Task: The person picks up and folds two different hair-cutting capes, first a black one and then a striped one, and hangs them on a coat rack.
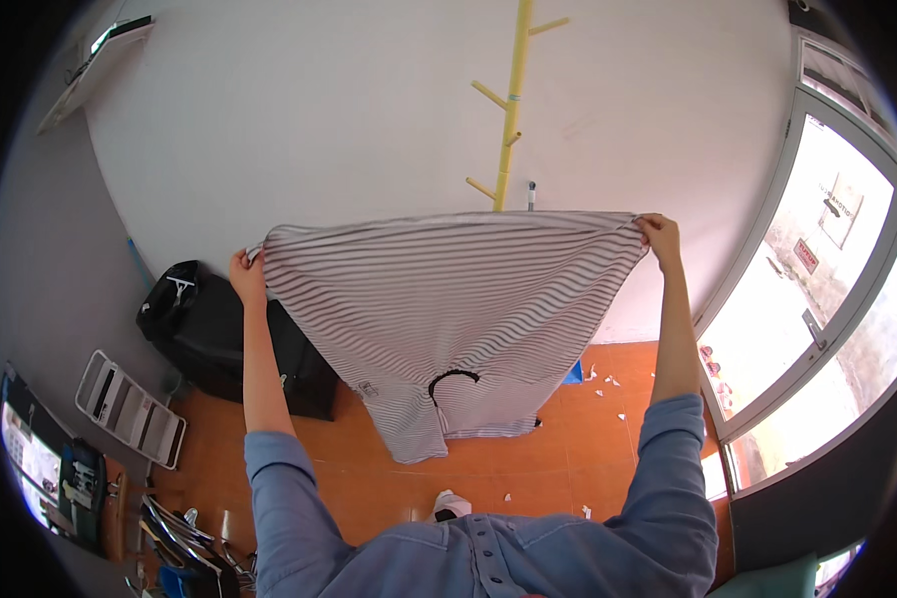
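A white-and-grey striped shirt (448, 299) is stretched wide in the air before me, hanging upside down. My left hand (248, 276) pinches one corner of its upper edge, and my right hand (659, 238) pinches the opposite corner. The edge between them is nearly straight. The dark-trimmed neckline (452, 377) hangs low in the middle, with folds running down towards it. Both sleeves droop at the bottom, above the floor. Part of the cloth near each hand is bunched in the fingers.
A yellow coat stand (516, 112) rises beyond the shirt. Black covered furniture (217, 344) and a folded step stool (131, 411) stand at left. White scraps (609, 381) lie on the orange tiled floor (538, 478), near a blue dustpan-like object (574, 372). A glass door (815, 247) is at right.
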`<state>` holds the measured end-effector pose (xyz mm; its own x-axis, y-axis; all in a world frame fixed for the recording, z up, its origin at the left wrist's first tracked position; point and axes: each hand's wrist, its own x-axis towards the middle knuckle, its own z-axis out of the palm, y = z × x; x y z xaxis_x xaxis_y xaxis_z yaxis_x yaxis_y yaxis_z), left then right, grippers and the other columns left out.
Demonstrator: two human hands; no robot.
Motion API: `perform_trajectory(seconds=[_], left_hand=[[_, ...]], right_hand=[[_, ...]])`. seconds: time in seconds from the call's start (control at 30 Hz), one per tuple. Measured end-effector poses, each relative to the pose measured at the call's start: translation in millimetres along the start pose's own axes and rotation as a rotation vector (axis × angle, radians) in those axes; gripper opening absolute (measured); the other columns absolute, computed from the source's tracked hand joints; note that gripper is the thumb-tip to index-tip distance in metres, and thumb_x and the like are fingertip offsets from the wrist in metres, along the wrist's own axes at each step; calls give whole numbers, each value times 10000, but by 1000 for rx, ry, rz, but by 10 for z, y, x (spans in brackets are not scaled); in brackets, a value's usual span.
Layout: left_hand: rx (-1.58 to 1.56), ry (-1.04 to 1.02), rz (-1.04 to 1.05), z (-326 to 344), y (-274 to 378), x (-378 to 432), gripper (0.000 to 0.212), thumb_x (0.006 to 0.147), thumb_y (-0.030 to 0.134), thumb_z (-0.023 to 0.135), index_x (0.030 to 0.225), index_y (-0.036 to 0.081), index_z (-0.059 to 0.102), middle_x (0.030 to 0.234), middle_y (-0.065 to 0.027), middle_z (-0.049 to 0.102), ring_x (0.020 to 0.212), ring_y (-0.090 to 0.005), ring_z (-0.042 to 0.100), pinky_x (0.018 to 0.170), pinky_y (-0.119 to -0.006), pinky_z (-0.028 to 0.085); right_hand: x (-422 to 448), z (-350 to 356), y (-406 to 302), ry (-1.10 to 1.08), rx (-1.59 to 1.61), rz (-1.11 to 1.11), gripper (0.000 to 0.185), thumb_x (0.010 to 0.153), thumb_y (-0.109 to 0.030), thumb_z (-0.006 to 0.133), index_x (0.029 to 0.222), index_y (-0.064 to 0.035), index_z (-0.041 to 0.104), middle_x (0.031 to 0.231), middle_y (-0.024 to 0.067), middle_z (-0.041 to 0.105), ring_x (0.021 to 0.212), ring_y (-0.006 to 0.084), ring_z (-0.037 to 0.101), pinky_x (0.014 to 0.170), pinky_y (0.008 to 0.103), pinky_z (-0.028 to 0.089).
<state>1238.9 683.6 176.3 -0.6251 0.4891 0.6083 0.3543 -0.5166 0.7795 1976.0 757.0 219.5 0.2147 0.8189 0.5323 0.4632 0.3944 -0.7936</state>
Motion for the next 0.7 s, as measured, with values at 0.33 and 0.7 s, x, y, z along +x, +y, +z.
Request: perform_trajectory(seconds=[0.33,0.7], left_hand=[[-112,-28,147,-18,396,145,281,768,5,676,1008,-28,534,957,-86,629,853,-129,600,752,-228,462],[636,-110,51,0,289,693,343,815,349,650,926,29,592,719,25,517,705,-86,443,673,-250,362]], right_hand=[[50,-425,-366,-96,89,-88,174,754,-129,675,863,7,679,731,43,638,689,104,556,637,245,433],[405,-230,-225,53,176,-53,230,763,-26,646,988,21,640,830,49,657,730,84,582,669,202,447]])
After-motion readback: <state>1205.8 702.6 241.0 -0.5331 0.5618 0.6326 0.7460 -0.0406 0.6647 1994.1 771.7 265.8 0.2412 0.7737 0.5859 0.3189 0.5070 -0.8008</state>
